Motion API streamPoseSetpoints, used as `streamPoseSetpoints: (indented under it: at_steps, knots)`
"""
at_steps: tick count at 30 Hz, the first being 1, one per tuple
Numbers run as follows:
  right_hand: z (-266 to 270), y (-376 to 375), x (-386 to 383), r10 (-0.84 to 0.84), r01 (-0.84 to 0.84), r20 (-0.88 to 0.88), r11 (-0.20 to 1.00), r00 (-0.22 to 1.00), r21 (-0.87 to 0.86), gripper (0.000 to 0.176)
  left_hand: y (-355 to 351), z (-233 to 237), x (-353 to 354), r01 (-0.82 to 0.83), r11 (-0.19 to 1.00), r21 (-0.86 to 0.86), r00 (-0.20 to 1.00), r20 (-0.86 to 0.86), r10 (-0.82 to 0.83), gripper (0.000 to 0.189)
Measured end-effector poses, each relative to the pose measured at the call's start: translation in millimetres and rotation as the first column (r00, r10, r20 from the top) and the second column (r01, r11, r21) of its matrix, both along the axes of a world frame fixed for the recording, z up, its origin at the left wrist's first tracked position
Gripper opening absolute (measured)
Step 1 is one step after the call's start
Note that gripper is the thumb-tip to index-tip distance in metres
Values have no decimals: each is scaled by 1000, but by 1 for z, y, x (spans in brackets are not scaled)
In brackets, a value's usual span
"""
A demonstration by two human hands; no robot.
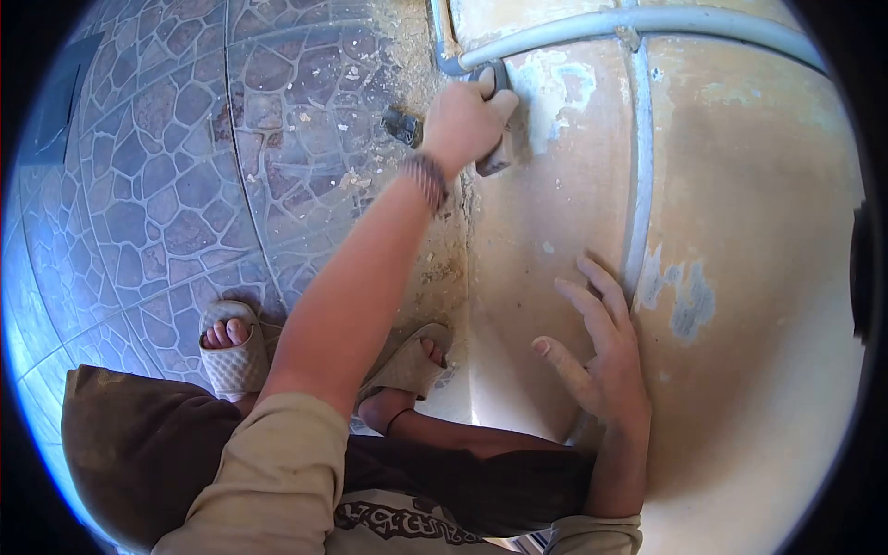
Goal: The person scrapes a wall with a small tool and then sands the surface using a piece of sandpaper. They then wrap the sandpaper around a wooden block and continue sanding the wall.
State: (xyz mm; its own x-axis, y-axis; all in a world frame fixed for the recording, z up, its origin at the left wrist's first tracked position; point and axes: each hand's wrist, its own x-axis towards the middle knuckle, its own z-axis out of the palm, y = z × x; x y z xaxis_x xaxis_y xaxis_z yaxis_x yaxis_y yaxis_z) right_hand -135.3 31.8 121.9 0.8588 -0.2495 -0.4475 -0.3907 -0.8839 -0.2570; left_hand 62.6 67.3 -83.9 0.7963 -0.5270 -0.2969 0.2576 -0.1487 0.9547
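My left hand (pixel 467 125) is closed around a dark grey sanding block (pixel 494 163), which lies against the low part of the wall (pixel 555 203) beside the pipe corner. The fingers cover its middle, so only its two ends show. Pale, worn patches (pixel 555 88) mark the wall just right of it. My right hand (pixel 601 351) rests at the wall with thumb and fingers spread, holding nothing. Its fingertips are close to the thin vertical pipe (pixel 638 185). A small black lump (pixel 401 125) lies on the floor left of my left hand.
A thick grey-blue pipe (pixel 647 18) runs along the wall at the top. The stone-patterned tile floor (pixel 176 213) carries pale flakes and dust along the wall's foot. My sandalled feet (pixel 233 356) are close below my left arm. A dark flat panel (pixel 60 102) is at the far left.
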Motion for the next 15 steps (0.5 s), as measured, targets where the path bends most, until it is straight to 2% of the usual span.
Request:
streamPoseSetpoints:
  at_steps: [2,5,6,9,10,13,15]
  knots:
    - [-1,1,-1,-9,9,2,1000,1000,4,54,-1,-2,5,32,999,-8,999,-37,-33,40]
    - [1,1,-2,2,-2,3,1000,1000,-6,54,-3,2,-11,-31,997,-63,999,5,32,38]
    - [1,0,-1,15,-15,1,1000,1000,-11,54,-2,7,-16,-101,982,-160,995,-37,96,37]
    - [-1,0,-2,23,-23,0,1000,1000,-16,54,-2,10,-4,-21,995,-100,985,-171,3,38]
    - [-2,2,-5,4,-4,-4,1000,1000,-7,54,-6,0,0,-37,998,-59,999,-17,36,39]
    - [1,2,-3,-14,14,-4,1000,1000,-1,55,-7,4,-10,-73,992,-107,996,-58,67,40]
    - [0,0,-1,3,-3,-3,1000,1000,-1,55,-6,14,-14,-83,993,-79,996,16,85,39]
